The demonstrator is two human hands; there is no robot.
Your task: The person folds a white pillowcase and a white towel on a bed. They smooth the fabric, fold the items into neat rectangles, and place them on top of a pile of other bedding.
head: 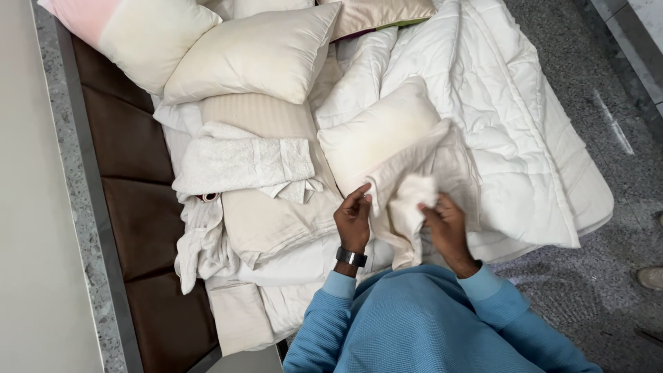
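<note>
Cream pillowcase (407, 207) in hand, white quilt (511, 117), off-white towel (242, 159), brown headboard (131, 145), pale pink pillow (83, 14), sky-blue sleeves (331, 318), speckled grey floor (608, 138).

Both arms, in blue sleeves, reach forward side by side: the left hand (353, 220), a watch at its wrist, pinches with fingertips up; the right hand (445, 226) curls closed, blurred.
</note>
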